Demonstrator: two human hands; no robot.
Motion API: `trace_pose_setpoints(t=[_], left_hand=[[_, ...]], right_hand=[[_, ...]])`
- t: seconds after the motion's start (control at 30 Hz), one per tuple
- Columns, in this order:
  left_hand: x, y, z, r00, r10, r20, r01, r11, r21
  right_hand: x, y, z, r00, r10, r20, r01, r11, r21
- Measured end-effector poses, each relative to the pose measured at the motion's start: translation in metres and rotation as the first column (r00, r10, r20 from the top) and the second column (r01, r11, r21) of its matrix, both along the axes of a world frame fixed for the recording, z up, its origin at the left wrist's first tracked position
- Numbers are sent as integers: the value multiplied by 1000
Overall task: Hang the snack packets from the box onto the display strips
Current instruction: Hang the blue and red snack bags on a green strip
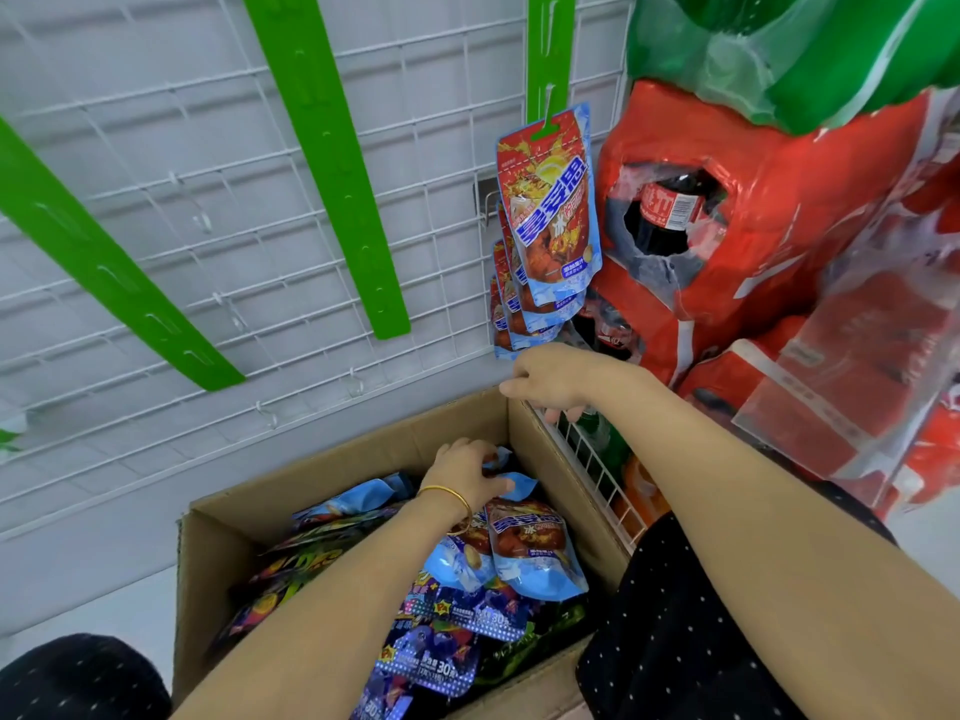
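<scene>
Seen from the head camera, the left hand (464,472) is down inside the cardboard box (332,470), its fingers curled round the blue top edge of a red-and-blue packet (535,548) that lies on a heap of purple packets (441,646). The right hand (550,379) sits at the box's far right corner with its fingers hanging loosely over the edge beside a wire basket (587,459), and it appears to hold nothing. Matching hung packets (550,210) overlap one another down the right green strip (550,54), while the middle strip (322,163) and the left strip (104,262) are bare against the wire grid (182,200). The likeliest slip is a second packet riding up with the first, since another lies right under the wrist and the foil looks slick. A grip this near the top edge could also cover the hanging hole, so the packet may need re-gripping in mid-air and could drop. On the crowded strip, pushing a new one on may knock its neighbours loose; the shrink-wrapped bottle packs (779,226) close by leave little elbow room.
</scene>
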State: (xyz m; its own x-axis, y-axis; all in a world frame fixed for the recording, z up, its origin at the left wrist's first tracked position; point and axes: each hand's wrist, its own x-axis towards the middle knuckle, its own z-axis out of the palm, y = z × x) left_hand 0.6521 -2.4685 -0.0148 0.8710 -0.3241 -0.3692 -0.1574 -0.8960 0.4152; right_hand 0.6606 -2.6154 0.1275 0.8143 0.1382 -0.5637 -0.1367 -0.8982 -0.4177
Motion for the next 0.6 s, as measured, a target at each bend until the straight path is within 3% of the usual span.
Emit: trace_pose_setpoints(t=[0.13,0.37,0.43,0.5,0.6], left_hand=[[-5,-6,-18,998,-61,2,59,985,163],[5,5,-20,980,-38,196,16,993,115],[7,12,-14,981,41,190,-43,999,6],[5,20,-4,978,155,139,-127,972,-196],[-4,26,27,952,300,-60,-273,745,-608]], right_hand=[[0,-5,1,999,38,16,-38,999,13],[9,-10,0,999,38,35,-38,999,-5],[10,-10,-3,1000,8,26,-8,1000,11],[11,-11,-7,997,-71,-16,71,996,58],[10,-13,-16,951,-264,-164,288,945,152]])
